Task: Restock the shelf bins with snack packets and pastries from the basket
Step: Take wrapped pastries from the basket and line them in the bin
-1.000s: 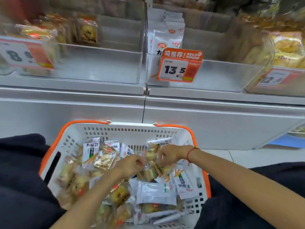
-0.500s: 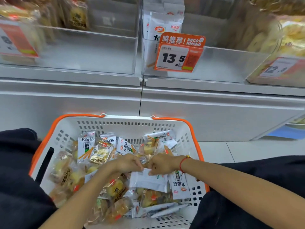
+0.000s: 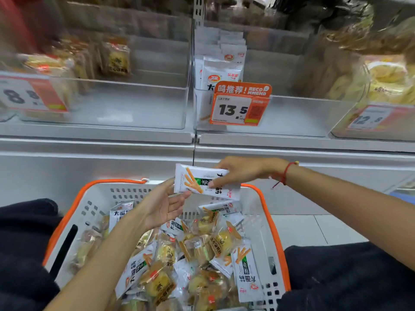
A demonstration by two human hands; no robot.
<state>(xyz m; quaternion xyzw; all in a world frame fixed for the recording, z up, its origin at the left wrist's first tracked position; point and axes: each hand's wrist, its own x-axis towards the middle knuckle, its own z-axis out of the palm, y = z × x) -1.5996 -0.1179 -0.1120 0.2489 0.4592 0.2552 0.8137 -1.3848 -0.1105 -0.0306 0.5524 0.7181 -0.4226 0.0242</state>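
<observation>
Two hands were raised above the basket (image 3: 265, 223). The right hand (image 3: 242, 170) pinched a white snack packet (image 3: 202, 181) with thumb beneath and fingers on top, holding it roughly level over the basket's far rim. A red string bracelet (image 3: 284, 173) sat at that wrist. The left hand (image 3: 161, 205) lay palm-up with fingers straight and relaxed, its fingertips touching the packet's lower left edge; it gripped nothing.

The white basket with orange rim held a mixed heap: more white packets (image 3: 246, 272) of the same print, and clear-wrapped yellow pastries (image 3: 157, 282). Dark clothing flanked it on both sides.

On the shelf (image 3: 96, 136), the middle clear bin (image 3: 292, 117) held a row of matching white packets (image 3: 221, 70) standing upright at its left end, behind an orange price tag (image 3: 240, 104) reading 13.5. The left bin (image 3: 125, 104) contained wrapped pastries (image 3: 118, 59) toward its back and left; motion blur made their count uncertain. The right bin (image 3: 350, 131) held yellow pastries (image 3: 386, 81), also blurred.
</observation>
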